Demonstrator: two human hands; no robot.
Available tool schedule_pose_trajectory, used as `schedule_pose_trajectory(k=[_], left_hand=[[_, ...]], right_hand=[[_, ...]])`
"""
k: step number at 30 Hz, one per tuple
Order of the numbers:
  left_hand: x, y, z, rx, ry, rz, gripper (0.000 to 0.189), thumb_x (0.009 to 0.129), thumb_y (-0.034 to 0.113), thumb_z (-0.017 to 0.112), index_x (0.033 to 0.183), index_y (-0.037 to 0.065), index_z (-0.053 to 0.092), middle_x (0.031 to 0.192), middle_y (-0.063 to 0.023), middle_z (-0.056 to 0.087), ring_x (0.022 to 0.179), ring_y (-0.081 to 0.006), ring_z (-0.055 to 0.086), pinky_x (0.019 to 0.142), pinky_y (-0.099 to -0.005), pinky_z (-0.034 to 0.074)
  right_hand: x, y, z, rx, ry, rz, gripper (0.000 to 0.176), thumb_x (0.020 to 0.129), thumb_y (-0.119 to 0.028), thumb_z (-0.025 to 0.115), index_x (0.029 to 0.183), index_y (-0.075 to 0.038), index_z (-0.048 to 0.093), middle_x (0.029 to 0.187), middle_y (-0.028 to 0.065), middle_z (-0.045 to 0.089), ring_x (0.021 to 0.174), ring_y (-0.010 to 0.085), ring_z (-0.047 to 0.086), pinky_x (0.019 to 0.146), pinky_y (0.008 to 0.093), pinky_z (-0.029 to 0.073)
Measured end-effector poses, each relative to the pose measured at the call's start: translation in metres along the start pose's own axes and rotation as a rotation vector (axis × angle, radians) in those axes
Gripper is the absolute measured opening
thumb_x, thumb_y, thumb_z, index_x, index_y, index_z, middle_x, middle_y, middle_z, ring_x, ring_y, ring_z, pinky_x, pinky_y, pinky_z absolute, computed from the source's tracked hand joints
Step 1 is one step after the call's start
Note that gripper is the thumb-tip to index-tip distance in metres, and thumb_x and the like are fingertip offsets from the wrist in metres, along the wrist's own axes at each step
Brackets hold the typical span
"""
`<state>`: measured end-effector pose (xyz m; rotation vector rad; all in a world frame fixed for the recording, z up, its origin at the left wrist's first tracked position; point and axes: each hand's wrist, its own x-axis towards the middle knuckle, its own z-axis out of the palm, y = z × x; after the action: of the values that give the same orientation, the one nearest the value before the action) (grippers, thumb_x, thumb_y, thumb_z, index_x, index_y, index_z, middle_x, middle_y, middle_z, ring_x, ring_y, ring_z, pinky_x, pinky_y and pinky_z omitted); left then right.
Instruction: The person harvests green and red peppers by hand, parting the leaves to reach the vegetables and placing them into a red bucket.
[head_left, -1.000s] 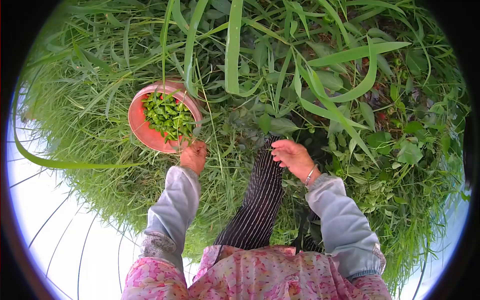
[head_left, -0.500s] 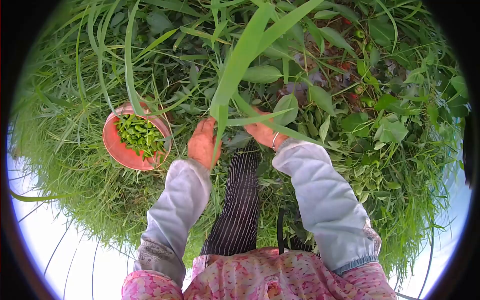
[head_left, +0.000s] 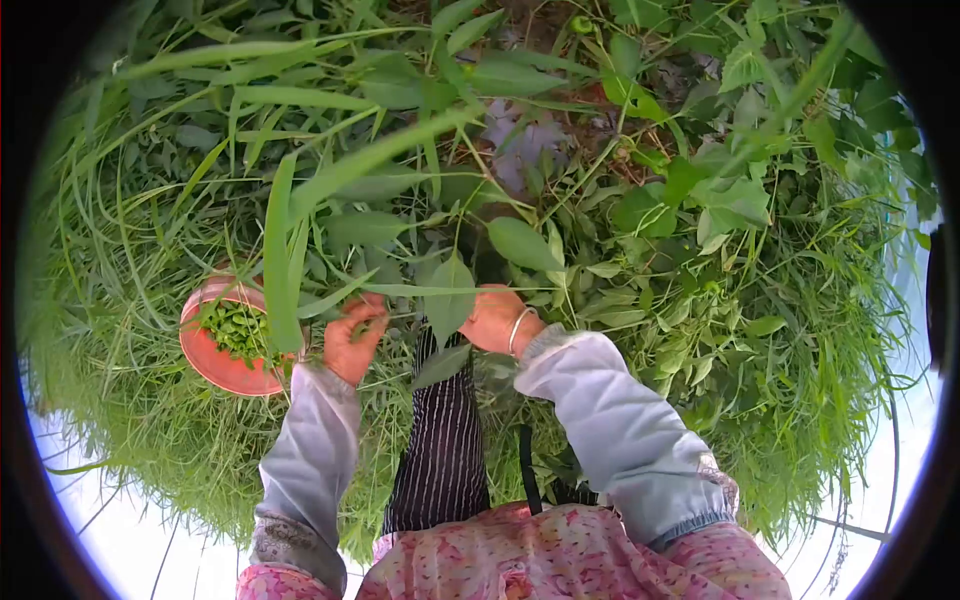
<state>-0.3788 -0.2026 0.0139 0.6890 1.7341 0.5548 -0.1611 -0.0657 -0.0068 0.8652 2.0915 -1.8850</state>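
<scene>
My left hand (head_left: 354, 338) is beside the red bucket (head_left: 215, 365), among grass and leaves. Its fingers are curled, and whatever may be between them is too small to name. Green peppers (head_left: 238, 330) lie inside the bucket. On the other side of my striped trouser leg (head_left: 440, 440), my right hand (head_left: 493, 319), with a white bangle (head_left: 520, 331) at the wrist, reaches into the plants. Leaves (head_left: 451, 295) hang in front of its fingertips and hide them.
Long grass blades (head_left: 279, 250) cross close to the camera. Leafy plants (head_left: 735, 205) stand on the right, with pale plastic sheeting (head_left: 525, 145) on the ground farther up. Thin poles and white sheeting show at the lower edges.
The view has shifted, so bucket, hands and leg appear lower and more to the left. My left hand's fingers are now more curled and nearer the bucket.
</scene>
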Motion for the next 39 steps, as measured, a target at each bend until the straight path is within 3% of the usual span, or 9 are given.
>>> schedule_pose_trajectory(k=[2, 4, 12, 16, 22, 24, 26, 29, 39], left_hand=[[-0.022, 0.024, -0.004, 0.361, -0.218, -0.358, 0.025, 0.080, 0.014, 0.065, 0.104, 0.008, 0.063, 0.110, -0.0095, 0.059, 0.100, -0.0197, 0.056, 0.087, -0.0344, 0.046], [-0.041, 0.057, -0.003, 0.782, -0.453, 0.208, 0.030, 0.077, 0.005, 0.065, 0.106, 0.002, 0.059, 0.102, -0.0106, 0.062, 0.092, -0.0249, 0.060, 0.079, -0.0387, 0.048], [-0.048, 0.069, -0.050, 1.094, -0.806, -0.136, 0.039, 0.077, 0.008, 0.057, 0.116, 0.004, 0.052, 0.105, -0.0176, 0.058, 0.093, -0.0278, 0.059, 0.077, -0.0339, 0.049], [-0.004, 0.106, -0.013, 1.247, -0.436, 0.328, 0.047, 0.072, 0.005, 0.054, 0.119, 0.007, 0.050, 0.101, -0.0181, 0.058, 0.087, -0.0297, 0.059, 0.073, -0.0325, 0.050], [0.147, 0.057, 0.109, 1.231, -0.475, 0.549, 0.052, 0.072, -0.001, 0.051, 0.123, 0.010, 0.047, 0.130, -0.0131, 0.044, 0.116, -0.0327, 0.046, 0.090, -0.0407, 0.045], [0.183, 0.029, 0.121, 1.559, -0.469, 0.449, 0.051, 0.078, 0.004, 0.049, 0.128, 0.013, 0.043, 0.134, -0.0136, 0.041, 0.120, -0.0311, 0.043, 0.090, -0.0414, 0.044], [0.194, -0.007, 0.110, 1.699, -0.562, 0.129, 0.052, 0.081, 0.014, 0.049, 0.132, 0.016, 0.039, 0.133, -0.0154, 0.043, 0.117, -0.0328, 0.046, 0.090, -0.0437, 0.043], [0.178, -0.050, 0.081, 1.634, -0.655, -0.271, 0.057, 0.080, 0.022, 0.052, 0.135, 0.017, 0.036, 0.127, -0.0165, 0.047, 0.113, -0.0357, 0.047, 0.089, -0.0446, 0.043], [0.078, -0.031, 0.085, 1.485, -0.354, 0.131, 0.055, 0.073, 0.014, 0.057, 0.127, 0.010, 0.045, 0.109, -0.0157, 0.056, 0.098, -0.0317, 0.056, 0.082, -0.0424, 0.047]], right_hand=[[-0.017, 0.006, -0.005, -0.051, -0.175, 0.025, 0.021, 0.088, -0.028, 0.052, 0.103, -0.017, 0.062, 0.089, 0.0083, 0.065, 0.080, 0.0317, 0.061, 0.070, 0.0418, 0.049], [-0.039, 0.013, 0.001, 0.096, -0.106, 0.018, 0.023, 0.088, -0.029, 0.052, 0.103, -0.016, 0.062, 0.087, 0.0106, 0.065, 0.078, 0.0319, 0.061, 0.069, 0.0413, 0.049], [-0.070, 0.032, -0.001, 0.350, -0.134, 0.097, 0.023, 0.087, -0.027, 0.051, 0.095, -0.008, 0.062, 0.085, 0.0130, 0.064, 0.079, 0.0312, 0.061, 0.072, 0.0379, 0.048], [-0.076, 0.053, 0.075, 0.503, 0.163, -0.038, 0.019, 0.081, -0.022, 0.054, 0.096, -0.012, 0.060, 0.085, 0.0073, 0.061, 0.084, 0.0243, 0.058, 0.078, 0.0389, 0.042], [-0.071, 0.053, 0.079, -0.047, -0.353, 0.090, 0.023, 0.081, -0.018, 0.048, 0.102, -0.022, 0.058, 0.107, -0.0044, 0.060, 0.105, 0.0176, 0.053, 0.100, 0.0449, 0.030], [-0.073, 0.090, 0.184, 0.824, 0.373, 0.028, 0.012, 0.078, -0.022, 0.054, 0.085, -0.017, 0.062, 0.081, 0.0035, 0.062, 0.081, 0.0240, 0.059, 0.080, 0.0418, 0.042], [-0.088, 0.055, 0.095, 0.029, 0.305, 0.083, 0.011, 0.079, -0.022, 0.054, 0.084, -0.017, 0.063, 0.083, 0.0029, 0.062, 0.084, 0.0242, 0.059, 0.084, 0.0420, 0.042], [-0.085, 0.059, 0.096, 0.099, 0.178, 0.124, 0.013, 0.078, -0.020, 0.056, 0.088, -0.018, 0.064, 0.084, 0.0018, 0.062, 0.087, 0.0238, 0.060, 0.086, 0.0423, 0.042], [-0.020, 0.060, 0.015, 0.703, 0.006, 0.117, 0.036, 0.081, -0.016, 0.052, 0.113, 0.000, 0.053, 0.096, 0.0176, 0.064, 0.087, 0.0298, 0.063, 0.079, 0.0349, 0.049]])
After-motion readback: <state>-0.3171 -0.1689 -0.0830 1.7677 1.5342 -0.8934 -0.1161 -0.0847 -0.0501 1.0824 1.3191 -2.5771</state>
